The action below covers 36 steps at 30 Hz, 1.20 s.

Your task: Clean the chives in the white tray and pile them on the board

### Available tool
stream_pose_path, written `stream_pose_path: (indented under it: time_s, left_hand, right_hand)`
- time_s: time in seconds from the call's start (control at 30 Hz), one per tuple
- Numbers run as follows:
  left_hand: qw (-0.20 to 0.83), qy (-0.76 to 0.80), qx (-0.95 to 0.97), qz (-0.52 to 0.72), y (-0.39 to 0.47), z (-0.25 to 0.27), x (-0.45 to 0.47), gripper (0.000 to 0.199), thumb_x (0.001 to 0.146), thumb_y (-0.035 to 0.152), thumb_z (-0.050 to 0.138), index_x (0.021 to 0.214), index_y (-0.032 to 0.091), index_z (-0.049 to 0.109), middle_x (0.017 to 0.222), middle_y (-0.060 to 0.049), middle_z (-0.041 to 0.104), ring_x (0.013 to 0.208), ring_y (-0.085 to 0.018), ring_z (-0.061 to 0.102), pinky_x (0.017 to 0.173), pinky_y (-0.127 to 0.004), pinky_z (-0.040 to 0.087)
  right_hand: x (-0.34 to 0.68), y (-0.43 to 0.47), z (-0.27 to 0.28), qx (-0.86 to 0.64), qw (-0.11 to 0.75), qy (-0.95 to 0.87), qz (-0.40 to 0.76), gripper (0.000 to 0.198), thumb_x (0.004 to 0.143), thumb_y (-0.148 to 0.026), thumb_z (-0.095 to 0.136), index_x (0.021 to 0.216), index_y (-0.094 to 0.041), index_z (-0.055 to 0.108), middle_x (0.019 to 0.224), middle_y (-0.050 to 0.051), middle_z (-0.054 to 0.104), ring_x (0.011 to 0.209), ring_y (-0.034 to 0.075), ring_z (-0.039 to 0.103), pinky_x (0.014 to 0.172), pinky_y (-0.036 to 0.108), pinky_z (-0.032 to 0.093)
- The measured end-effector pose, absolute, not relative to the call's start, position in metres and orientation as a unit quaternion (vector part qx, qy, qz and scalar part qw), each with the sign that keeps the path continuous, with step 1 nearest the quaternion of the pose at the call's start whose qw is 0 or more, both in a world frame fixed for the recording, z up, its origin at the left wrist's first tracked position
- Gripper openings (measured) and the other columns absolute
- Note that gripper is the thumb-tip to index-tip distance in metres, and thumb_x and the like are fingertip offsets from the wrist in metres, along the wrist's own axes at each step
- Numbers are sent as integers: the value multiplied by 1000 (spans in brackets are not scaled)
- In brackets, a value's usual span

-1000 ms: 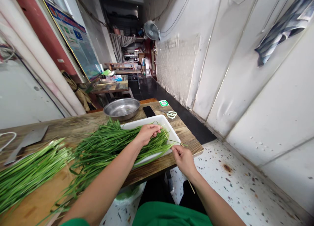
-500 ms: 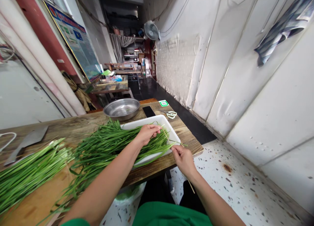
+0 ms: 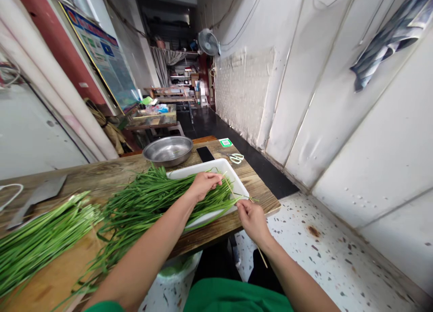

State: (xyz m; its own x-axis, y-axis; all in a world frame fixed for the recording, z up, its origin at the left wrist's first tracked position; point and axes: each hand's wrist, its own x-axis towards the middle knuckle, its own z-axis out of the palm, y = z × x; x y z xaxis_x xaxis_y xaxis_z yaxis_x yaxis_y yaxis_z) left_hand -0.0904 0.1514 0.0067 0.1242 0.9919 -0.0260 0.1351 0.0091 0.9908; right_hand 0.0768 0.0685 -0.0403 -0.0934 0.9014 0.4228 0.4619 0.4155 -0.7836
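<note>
Long green chives [image 3: 145, 194] lie across a white tray [image 3: 225, 165] and spill over its left end. Above their right-hand ends, my left hand [image 3: 204, 185] is closed in a pinch on a thin straw-coloured strand [image 3: 228, 183]. The strand slants down towards my right hand [image 3: 251, 217], whose fingers are also pinched on it just off the tray's right corner. A loose pale end hangs below my right wrist. Some chive tips reach my right fingertips; whether these are gripped too, I cannot tell.
More chives [image 3: 40, 237] rest on a wooden board [image 3: 57, 271] at left, beside a cleaver [image 3: 43, 190]. Behind the tray are a metal basin [image 3: 168, 150], a phone [image 3: 205, 154], scissors [image 3: 236, 158] and a green code card [image 3: 225, 142]. Below the table edge stands a bin [image 3: 179, 269].
Both hands keep almost the same place and pinch. The strand between them has shifted very slightly, and its hanging end has moved a little to the left.
</note>
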Motion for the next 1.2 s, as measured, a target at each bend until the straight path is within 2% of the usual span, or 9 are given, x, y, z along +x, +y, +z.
stream_pose_path:
  time_s: [0.2,0.5,0.6,0.67,0.8,0.9,0.97,1.07,1.2]
  left_hand:
    - [503,484,598,394,148,3,-88,23,61,33,63,66,10,66,62,-5,60,44,-5,36,44,-21,27]
    - [444,412,763,227,134,21,-87,26,66,35,58,81,17,70,65,-3,65,56,-13,50,56,-22,37]
    - [392,402,804,196,134,29,-92,25,68,31,55,87,20,69,81,-4,68,71,-16,55,68,-24,38]
    - [311,453,810,202,136,34,-100,26,68,28,54,89,22,68,87,-4,67,77,-18,56,71,-24,37]
    - [151,576,782,184,142,41,-118,17,63,23,56,74,23,70,74,-4,67,70,-18,55,62,-24,33]
    - [124,608,777,102,144,36,-125,5,57,22,61,56,21,67,61,-4,64,60,-17,53,57,-24,32]
    - [92,642,757,87,146,27,-126,8,54,24,64,49,18,63,56,-7,61,58,-18,53,56,-25,32]
    - [64,658,741,116,149,11,-123,13,52,27,67,47,16,61,55,-9,59,60,-20,53,58,-26,33]
    - [75,637,758,118,151,1,-116,7,54,18,62,48,16,61,59,-10,60,65,-22,55,61,-28,35]
  right_hand:
    - [75,70,-36,-489,472,-695,235,25,81,-22,35,62,-17,50,52,-2,45,51,11,45,52,20,32]
    - [70,80,-35,-494,491,-675,244,25,81,-25,36,69,-15,56,52,-2,48,49,10,43,49,19,33]
    - [70,80,-39,-493,491,-676,243,26,82,-25,36,67,-16,56,54,-1,49,51,11,45,52,20,34]
    - [69,78,-41,-490,490,-679,243,27,82,-26,36,66,-16,55,56,-1,51,53,11,46,54,20,34]
    - [69,70,-44,-488,497,-673,249,26,83,-28,37,69,-16,57,56,-1,51,52,11,46,53,20,34]
    - [69,65,-46,-485,505,-667,253,27,83,-29,37,69,-16,57,56,-1,50,52,12,46,51,21,34]
    - [69,64,-46,-482,509,-665,257,28,83,-29,36,69,-16,56,57,0,51,53,12,46,52,21,34]
    - [68,64,-47,-479,509,-665,263,28,83,-30,36,69,-17,56,59,0,52,54,12,47,52,21,34]
    - [68,65,-48,-480,504,-666,268,28,83,-30,36,70,-16,56,58,0,51,52,12,46,51,21,34]
